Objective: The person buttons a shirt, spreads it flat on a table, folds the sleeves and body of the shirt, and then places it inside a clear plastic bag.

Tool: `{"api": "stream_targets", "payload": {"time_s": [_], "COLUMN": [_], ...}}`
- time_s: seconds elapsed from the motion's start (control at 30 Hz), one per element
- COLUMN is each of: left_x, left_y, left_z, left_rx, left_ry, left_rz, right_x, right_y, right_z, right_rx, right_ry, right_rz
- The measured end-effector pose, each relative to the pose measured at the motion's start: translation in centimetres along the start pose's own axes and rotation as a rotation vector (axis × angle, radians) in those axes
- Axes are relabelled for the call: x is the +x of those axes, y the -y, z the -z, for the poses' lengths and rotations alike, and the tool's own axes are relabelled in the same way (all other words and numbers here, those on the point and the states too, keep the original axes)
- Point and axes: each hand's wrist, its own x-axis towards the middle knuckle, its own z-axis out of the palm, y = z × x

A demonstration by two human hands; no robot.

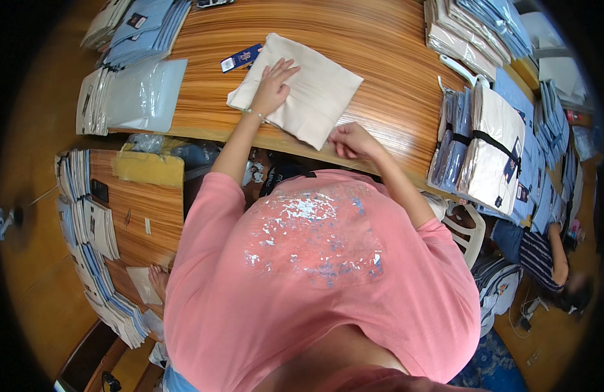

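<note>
While the left hand (274,89) is lying spread on the cloth (321,88), the right hand (355,140) is resting curled beside its near corner, grip unclear.

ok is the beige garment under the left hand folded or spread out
Folded: the beige garment lies as a compact, roughly square packet with fairly straight edges, the left hand resting on it.

Bare left hand (273,90) palm down, fingers spread; bare right hand (355,141) to its right, closer in, fingers curled.
</note>
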Motion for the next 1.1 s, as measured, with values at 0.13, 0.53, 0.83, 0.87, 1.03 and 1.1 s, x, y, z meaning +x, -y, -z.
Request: {"api": "stream_targets", "payload": {"time_s": [0.13, 0.53, 0.83, 0.87, 1.03, 1.1], "left_x": [-1.7, -5.0, 4.4, 3.6, -1.2, -5.6], "left_y": [-2.1, -3.0, -9.7, -10.0, -7.4, -4.4], "left_z": [1.9, 4.2, 15.5, 16.4, 10.2, 5.6], "left_rx": [-0.047, -1.355, -0.873, -0.726, -0.409, -0.375], "left_ry": [-0.414, -0.713, -0.116, -0.046, 0.406, 0.496], "left_rz": [0.112, 1.034, -0.004, 0.068, -0.185, -0.168], "right_x": [3.7, 21.2, -4.4, -6.3, -11.0, -9.9], "right_y": [5.6, 15.8, 20.0, 18.8, 6.8, 0.7], "right_z": [3.7, 0.8, 7.9, 7.1, 3.1, -0.2], "right_rx": [-0.481, -0.287, 0.030, -0.076, -0.556, -0.579], "right_ry": [-0.338, -0.311, -0.548, -0.582, -0.707, -0.761], "right_rz": [0.362, 0.283, 0.708, 0.716, 0.531, 0.425]}}
